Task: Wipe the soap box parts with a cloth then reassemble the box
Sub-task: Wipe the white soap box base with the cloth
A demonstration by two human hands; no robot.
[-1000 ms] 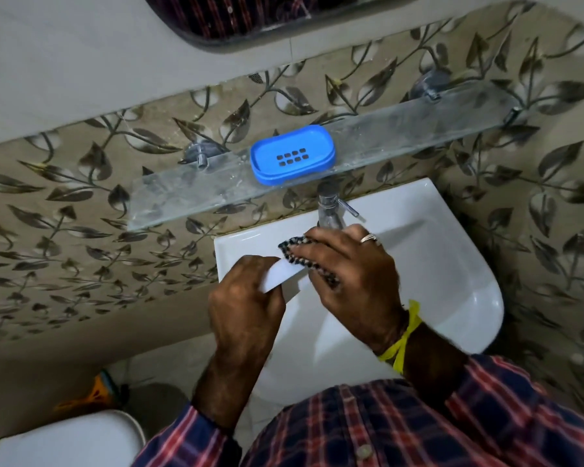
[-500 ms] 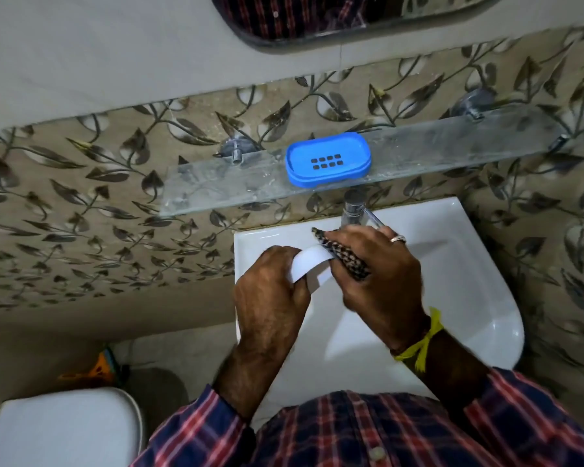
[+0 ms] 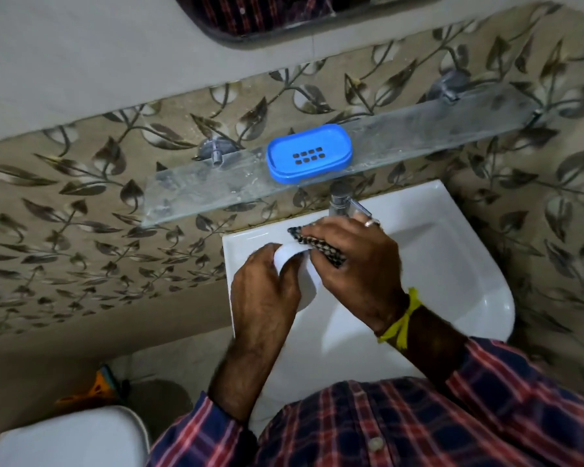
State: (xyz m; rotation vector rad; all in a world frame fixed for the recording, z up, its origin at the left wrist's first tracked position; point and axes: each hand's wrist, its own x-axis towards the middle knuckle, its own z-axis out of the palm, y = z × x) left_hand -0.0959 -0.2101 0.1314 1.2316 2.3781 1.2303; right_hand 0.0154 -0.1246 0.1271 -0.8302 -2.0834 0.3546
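My left hand (image 3: 263, 294) holds a white soap box part (image 3: 297, 264) over the left side of the sink; most of the part is hidden by both hands. My right hand (image 3: 354, 264) presses a dark patterned cloth (image 3: 317, 246) against the part's upper end. A blue soap box part (image 3: 309, 153) with several drain slots lies on the glass shelf (image 3: 418, 129) above the tap.
A white sink (image 3: 452, 264) sits below my hands, with a chrome tap (image 3: 341, 200) at its back edge. A mirror (image 3: 284, 15) hangs above the shelf. A white toilet lid (image 3: 68, 436) is at the lower left, an orange object (image 3: 98, 385) behind it.
The view has shifted, so shelf and sink appear further right and lower. My right hand has slid the cloth along the white part, while my left hand keeps holding it.
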